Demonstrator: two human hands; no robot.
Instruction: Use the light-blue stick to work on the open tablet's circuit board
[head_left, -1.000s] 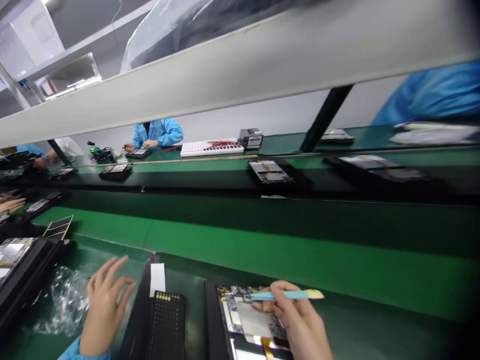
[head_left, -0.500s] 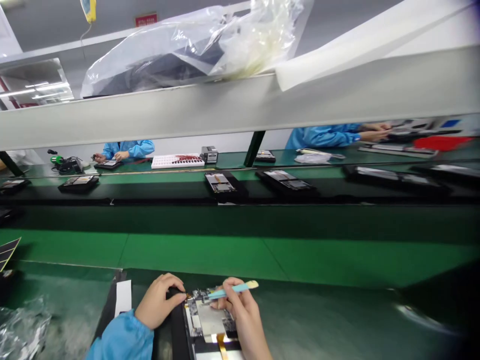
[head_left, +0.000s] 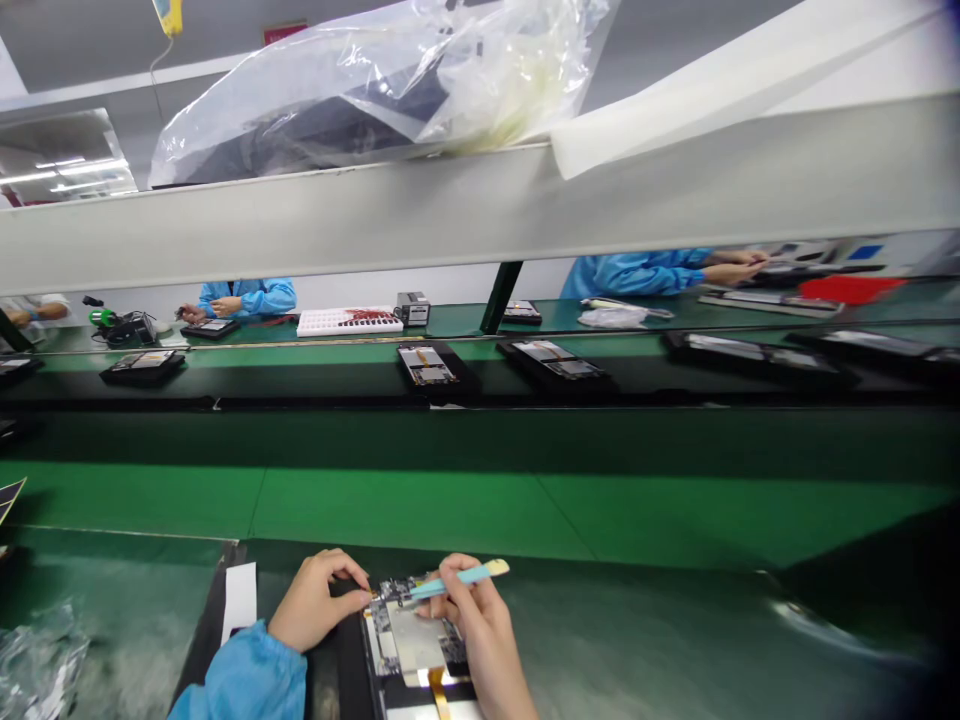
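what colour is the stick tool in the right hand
Light blue with a pale cream tip: the stick tool, held by the right hand, shows best in the head view.

A green-matted workbench (head_left: 637, 640) carried an opened tablet (head_left: 416, 655) in a black tray at its near edge, with a white slip of paper (head_left: 240, 598) beside it and crumpled clear plastic (head_left: 37, 660) farther left. Beyond a green strip, a dark conveyor belt (head_left: 300, 385) bore several more black trays with tablets (head_left: 426, 365). On the far bench (head_left: 450, 322) lay a white perforated tray (head_left: 349, 321) and a small grey box (head_left: 413, 308).
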